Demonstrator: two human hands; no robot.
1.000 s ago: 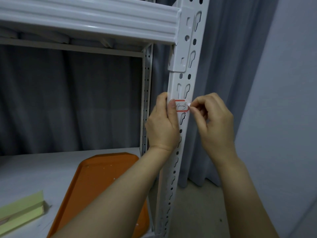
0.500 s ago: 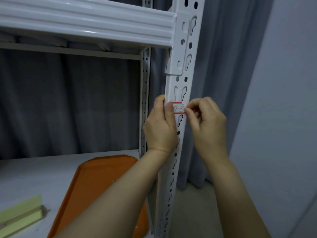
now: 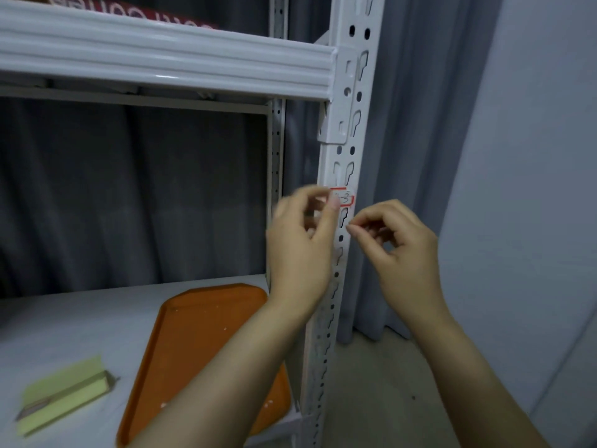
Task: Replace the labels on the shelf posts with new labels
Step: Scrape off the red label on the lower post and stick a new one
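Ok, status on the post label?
Left hand blurred beside the label, grip unclear. Right hand curled, clear of it, nothing held. Label on post. Nothing blocking.

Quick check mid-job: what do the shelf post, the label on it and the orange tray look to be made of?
Shelf post: likely sheet steel painted glossy white, judging by the punched keyhole slots and the sheen.
Label: probably a matte paper sticker; it is white with a red border and handwritten marks.
Orange tray: looks like smooth moulded plastic with a raised rim.
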